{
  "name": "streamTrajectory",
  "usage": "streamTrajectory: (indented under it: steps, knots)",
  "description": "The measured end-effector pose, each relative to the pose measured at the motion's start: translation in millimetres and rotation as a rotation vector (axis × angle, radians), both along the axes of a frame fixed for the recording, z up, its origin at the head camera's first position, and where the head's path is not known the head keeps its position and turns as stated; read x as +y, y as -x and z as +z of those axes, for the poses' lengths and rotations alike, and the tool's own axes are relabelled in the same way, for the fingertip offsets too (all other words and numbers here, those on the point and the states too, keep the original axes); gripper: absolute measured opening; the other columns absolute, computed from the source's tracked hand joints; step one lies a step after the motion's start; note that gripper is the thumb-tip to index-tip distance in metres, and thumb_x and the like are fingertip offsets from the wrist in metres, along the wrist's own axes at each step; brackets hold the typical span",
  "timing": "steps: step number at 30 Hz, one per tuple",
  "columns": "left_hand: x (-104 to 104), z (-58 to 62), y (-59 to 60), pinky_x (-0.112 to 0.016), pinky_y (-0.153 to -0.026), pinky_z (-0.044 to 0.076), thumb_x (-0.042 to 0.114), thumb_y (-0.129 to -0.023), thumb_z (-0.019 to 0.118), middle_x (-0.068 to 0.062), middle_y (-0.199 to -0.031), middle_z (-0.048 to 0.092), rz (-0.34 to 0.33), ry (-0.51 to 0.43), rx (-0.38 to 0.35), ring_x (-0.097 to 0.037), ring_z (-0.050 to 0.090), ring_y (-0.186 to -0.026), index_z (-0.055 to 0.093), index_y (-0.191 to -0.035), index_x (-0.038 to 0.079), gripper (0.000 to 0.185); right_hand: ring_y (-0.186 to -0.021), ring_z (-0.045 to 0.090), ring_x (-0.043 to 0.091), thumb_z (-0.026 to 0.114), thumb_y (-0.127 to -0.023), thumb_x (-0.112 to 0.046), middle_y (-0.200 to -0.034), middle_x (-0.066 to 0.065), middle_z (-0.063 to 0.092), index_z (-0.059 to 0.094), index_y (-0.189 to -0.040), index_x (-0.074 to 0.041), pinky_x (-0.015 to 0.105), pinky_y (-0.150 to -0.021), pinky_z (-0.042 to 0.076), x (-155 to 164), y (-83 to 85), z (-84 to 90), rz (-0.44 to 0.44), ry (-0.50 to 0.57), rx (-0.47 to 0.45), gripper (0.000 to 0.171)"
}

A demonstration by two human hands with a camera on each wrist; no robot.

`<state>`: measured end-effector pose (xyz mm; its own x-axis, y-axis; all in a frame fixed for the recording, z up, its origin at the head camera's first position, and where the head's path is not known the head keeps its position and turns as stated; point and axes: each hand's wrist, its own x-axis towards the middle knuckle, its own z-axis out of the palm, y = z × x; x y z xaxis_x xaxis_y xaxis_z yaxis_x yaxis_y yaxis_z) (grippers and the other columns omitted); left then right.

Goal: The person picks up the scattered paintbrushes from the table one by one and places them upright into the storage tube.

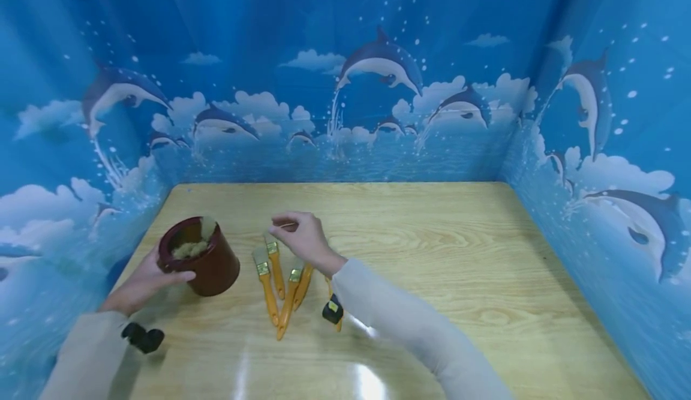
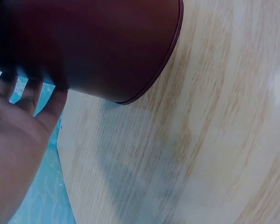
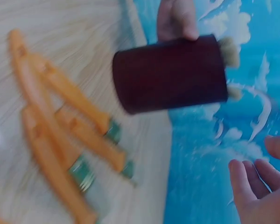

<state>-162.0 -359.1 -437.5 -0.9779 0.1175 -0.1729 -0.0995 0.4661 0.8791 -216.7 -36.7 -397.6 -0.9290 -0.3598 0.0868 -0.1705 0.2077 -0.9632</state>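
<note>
- The left hand (image 1: 141, 283) gripped the dark red cup (image 1: 202, 257) from its left side, thumb curled along the near wall just under the rim and the other fingers wrapped round the far side, out of the head view.
- In the left wrist view those fingers (image 2: 35, 95) pressed against the cup's (image 2: 98, 46) smooth wall, and the cup's bottom edge stood on the wooden table (image 2: 210, 140).
- The right hand (image 1: 301, 236) hovered above the brushes, fingers loosely bent with thumb and forefinger close together; whether they pinched anything could not be told. In the right wrist view its fingertips (image 3: 252, 186) looked relaxed and held nothing.
- One cup stood on the near left part of the table (image 1: 459, 250): round, glossy maroon, slightly tapered, with pale bristle heads (image 1: 198, 239) showing in its mouth. How many brushes were inside could not be counted.
- Four loose paintbrushes (image 1: 276, 283) lay in a fan just right of the cup, beneath the right hand: orange handles toward the near edge, brass-coloured bands, pale bristles toward the far side. A fifth orange handle (image 1: 338, 325) peeped out near the right sleeve (image 1: 410, 322).
- No writing could be read on the cup or the brushes.
- Blue sheets printed with dolphins (image 1: 378, 64) walled the table on three sides.
</note>
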Motion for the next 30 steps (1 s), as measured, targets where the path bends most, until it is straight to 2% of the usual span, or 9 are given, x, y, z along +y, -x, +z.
streamTrajectory:
  steps: [6,12,19,25,27,30]
  knots:
    - [0.0,-0.6,3.1,-0.072,-0.102,0.021,0.025,-0.089,0.069,-0.028,-0.156,0.005,0.014,0.033,0.006,-0.051,0.011,-0.139,-0.010,-0.153,0.010,0.103,-0.095,0.066,0.015,0.065,-0.092,-0.023,-0.108,0.003,0.070,0.067,-0.118,-0.010,0.025,-0.077,0.055,30.0,6.0,-21.2,-0.073,-0.069,-0.024,0.029]
    - [-0.4,-0.7,7.5,-0.072,-0.102,0.021,0.028,-0.089,0.069,-0.027,-0.157,0.007,0.028,0.038,0.002,-0.050,0.012,-0.139,-0.009,-0.154,0.011,0.104,-0.099,0.065,0.020,0.064,-0.093,-0.021,-0.109,0.006,0.068,0.065,-0.120,-0.006,0.030,-0.080,0.055,57.3,6.7,-38.9,-0.127,-0.124,-0.109,0.031]
    - [-1.4,-0.9,14.9,-0.071,-0.104,0.018,0.024,-0.089,0.069,-0.024,-0.158,0.004,0.032,-0.016,0.019,-0.047,0.009,-0.141,-0.007,-0.155,0.016,0.101,-0.097,0.063,0.025,0.067,-0.090,-0.019,-0.108,0.012,0.067,0.064,-0.117,0.002,0.034,-0.081,0.054,79.5,3.9,-53.3,-0.166,-0.257,-0.206,0.035]
    - [-2.7,-2.6,18.2,-0.070,-0.105,0.016,0.021,-0.089,0.069,-0.025,-0.158,0.003,0.033,-0.046,0.034,-0.046,0.007,-0.141,-0.006,-0.155,0.019,0.100,-0.086,0.066,0.024,0.072,-0.086,-0.017,-0.108,0.016,0.064,0.058,-0.121,0.006,0.033,-0.075,0.057,89.2,-2.6,-60.0,-0.137,-0.284,-0.362,0.045]
    - [-2.4,-2.9,18.5,-0.070,-0.105,0.016,0.022,-0.089,0.069,-0.025,-0.158,0.003,0.035,-0.045,0.036,-0.046,0.007,-0.141,-0.006,-0.155,0.019,0.100,-0.080,0.065,0.022,0.074,-0.083,-0.016,-0.105,0.016,0.063,0.058,-0.120,0.008,0.032,-0.072,0.057,90.0,-3.8,-63.1,-0.127,-0.285,-0.372,0.047]
    - [-1.7,-3.3,19.2,-0.070,-0.105,0.016,0.022,-0.089,0.069,-0.025,-0.158,0.003,0.034,-0.045,0.036,-0.046,0.007,-0.141,-0.007,-0.155,0.019,0.100,-0.073,0.063,0.018,0.078,-0.079,-0.015,-0.096,0.012,0.064,0.061,-0.115,0.009,0.029,-0.067,0.055,88.9,-4.4,-68.4,-0.136,-0.323,-0.326,0.046]
